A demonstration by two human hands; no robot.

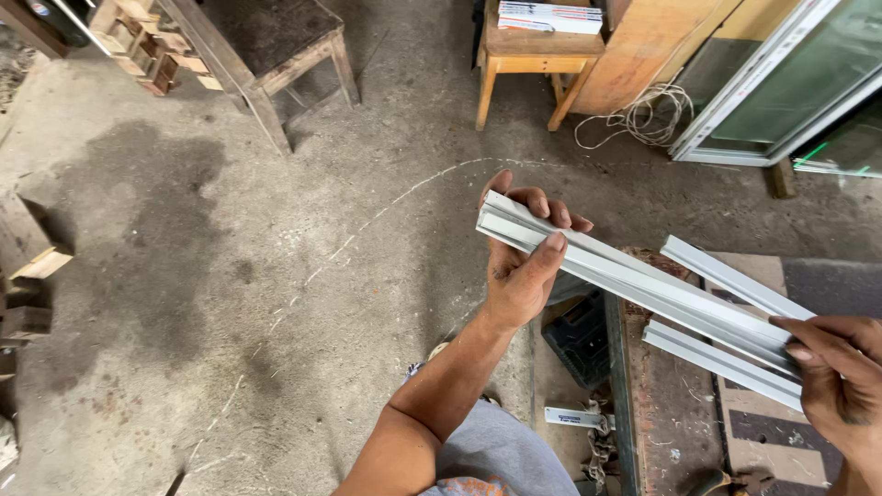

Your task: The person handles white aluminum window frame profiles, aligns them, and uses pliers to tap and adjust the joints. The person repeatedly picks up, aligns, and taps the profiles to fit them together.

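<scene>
Head view only. Aluminium profile, pale and channel-shaped, runs slantwise between your two hands, held in the air above the desk's near edge. Your left hand is clenched round the upper end, thumb laid flat on the top face and fingers curled beneath; judged, this grip steadies the piece and keeps its channel turned up. Your right hand grasps the lower end, fingers over the top. Two shorter profile pieces show close by the long one; whether your right hand also holds them, you cannot tell.

Surface: dark, worn desk, scuffed. Below it, a black case on the floor.

Room: stained concrete floor with a chalky curved line. Wooden stool and rough bench beyond. Coiled white cord beside a leaning glazed window frame.
</scene>
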